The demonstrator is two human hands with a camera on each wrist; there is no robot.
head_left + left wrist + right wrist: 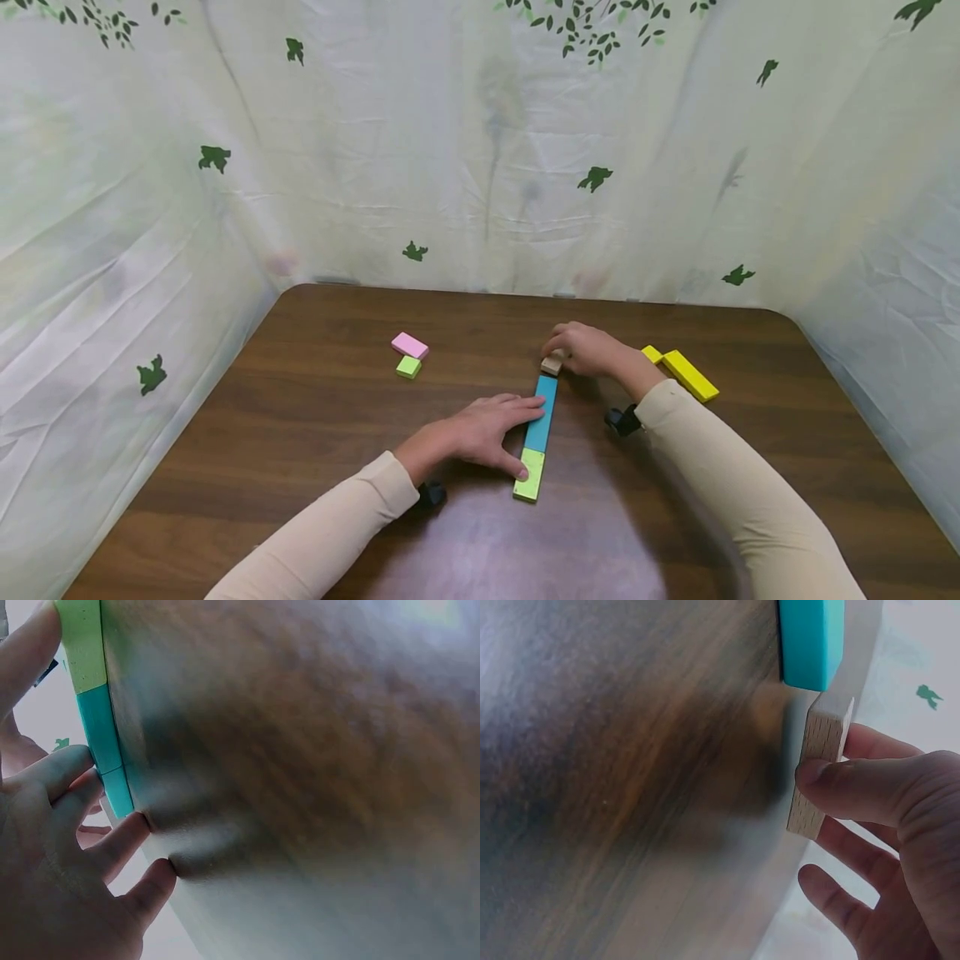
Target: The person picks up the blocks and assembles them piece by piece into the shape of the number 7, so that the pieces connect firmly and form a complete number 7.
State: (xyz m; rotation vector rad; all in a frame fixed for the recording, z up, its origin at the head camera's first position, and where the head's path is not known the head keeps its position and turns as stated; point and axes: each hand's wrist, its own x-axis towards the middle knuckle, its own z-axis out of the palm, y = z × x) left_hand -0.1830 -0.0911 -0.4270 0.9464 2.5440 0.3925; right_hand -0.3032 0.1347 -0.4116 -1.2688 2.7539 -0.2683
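A row of flat blocks runs away from me on the table: a light green block (528,487) nearest, then blue blocks (540,429) end to end with it. My left hand (487,429) lies spread along the row's left side, thumb on the green block and fingertips on the blue. At the far end my right hand (592,348) pinches a plain wooden block (552,363) between thumb and fingers. In the right wrist view that wooden block (817,776) stands just past the end of the blue block (810,645), a small gap between them.
To the left on the brown table (315,417) lie a pink block (410,345) and a small green block (408,367), close together. Two yellow blocks (690,375) lie beyond my right forearm. A patterned white curtain (450,150) surrounds the table's back and sides.
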